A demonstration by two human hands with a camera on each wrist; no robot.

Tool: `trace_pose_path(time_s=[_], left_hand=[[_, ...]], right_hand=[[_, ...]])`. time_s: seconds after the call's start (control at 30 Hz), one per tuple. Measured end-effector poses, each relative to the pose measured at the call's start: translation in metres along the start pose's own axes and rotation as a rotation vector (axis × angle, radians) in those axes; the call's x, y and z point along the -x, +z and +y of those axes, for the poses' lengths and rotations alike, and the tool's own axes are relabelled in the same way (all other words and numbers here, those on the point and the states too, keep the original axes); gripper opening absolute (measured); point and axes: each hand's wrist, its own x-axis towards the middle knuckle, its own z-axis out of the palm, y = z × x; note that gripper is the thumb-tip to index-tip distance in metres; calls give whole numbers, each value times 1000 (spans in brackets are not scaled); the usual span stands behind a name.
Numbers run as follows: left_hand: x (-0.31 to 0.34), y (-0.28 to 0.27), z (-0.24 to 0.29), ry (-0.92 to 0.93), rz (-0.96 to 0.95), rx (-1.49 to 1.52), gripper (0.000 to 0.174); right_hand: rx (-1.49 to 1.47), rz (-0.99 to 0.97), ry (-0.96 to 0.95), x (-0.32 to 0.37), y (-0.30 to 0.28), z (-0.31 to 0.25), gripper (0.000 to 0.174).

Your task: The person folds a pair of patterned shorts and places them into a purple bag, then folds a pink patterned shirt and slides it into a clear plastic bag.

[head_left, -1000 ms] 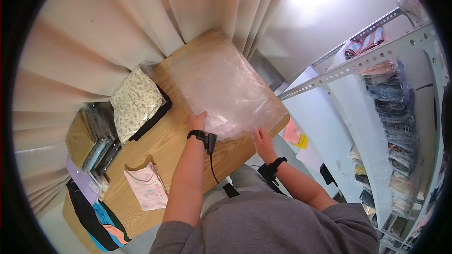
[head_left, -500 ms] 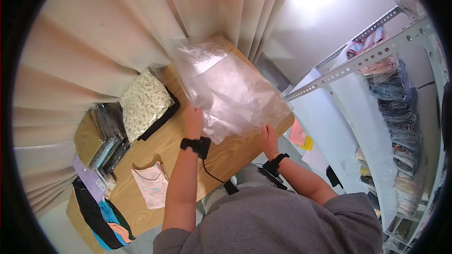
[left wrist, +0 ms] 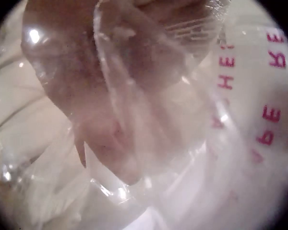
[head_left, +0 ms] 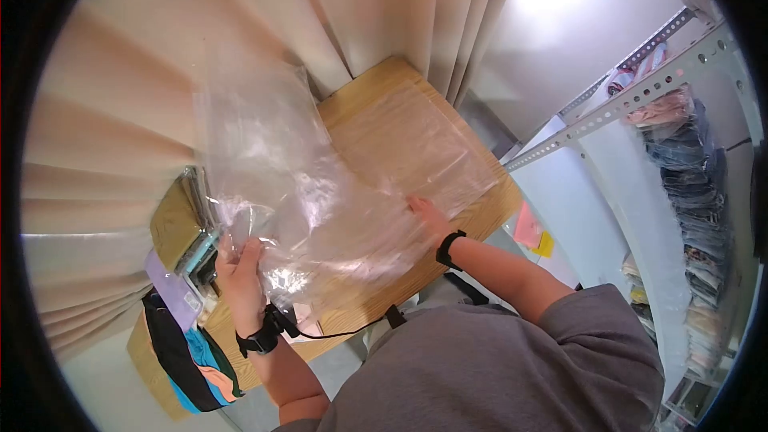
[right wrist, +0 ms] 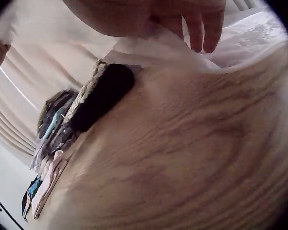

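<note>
A large clear plastic bag [head_left: 272,144] is spread between my two hands, its left part raised off the wooden table [head_left: 364,104]. My left hand [head_left: 242,276] grips it near the front left; red printed letters [left wrist: 271,120] show on the plastic in the left wrist view. With my right hand [head_left: 432,220] I pinch its right side, close over the table, fingers pointing down in the right wrist view. Flat beneath and beyond that hand lies more clear plastic [head_left: 424,132]. A folded pink garment [head_left: 306,320] sits near my left wrist, mostly covered by the bag.
Folded garments in clear packs [head_left: 180,228], a purple pack [head_left: 172,288] and black and blue clothes [head_left: 180,356] line the table's left. A patterned garment on a black one [right wrist: 103,98] shows in the right wrist view. A curtain [head_left: 264,0] hangs behind; shelving [head_left: 592,124] stands right.
My left hand has moved left and toward me, lifting the bag off the flat plastic and across the patterned garment. My right hand has shifted slightly left.
</note>
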Motion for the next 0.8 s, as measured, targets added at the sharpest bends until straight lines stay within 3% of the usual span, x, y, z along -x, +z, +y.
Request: trace_pose_path(time_s=[0.03,0.17,0.23,0.33,0.4,0.47,0.5,0.53,0.57,0.6,0.67,0.8], left_hand=[[4,12,11,39,16,45,39],[5,28,11,43,-4,80,36],[-1,42,-8,19,-15,115,35],[-9,76,-50,-6,-59,321,30],[-16,82,-99,-42,-162,-32,24],[-28,90,-162,431,-251,-602,17],[-29,101,-179,423,-254,-596,17],[-28,118,-193,86,-226,-169,22],[-29,130,-205,-249,-187,258,27],[-31,134,-219,-257,-191,263,27],[-35,139,-245,-471,-178,21,30],[-36,140,-298,-454,-194,177,39]], right_hand=[[-411,-105,139,-10,13,22,44],[-626,-60,116,-5,3,-13,46],[-761,-30,106,28,-26,-13,47],[-957,16,96,22,-85,-22,50],[-1082,53,92,30,-124,-25,51],[-1203,96,95,41,-158,-31,53],[-1265,121,96,51,-166,-36,54],[-1329,147,95,54,-168,-46,55],[-1292,173,185,46,-175,-12,60],[-1286,181,190,47,-178,-14,60],[-1305,241,375,49,-179,-17,64],[-1080,264,519,36,-165,5,58]])
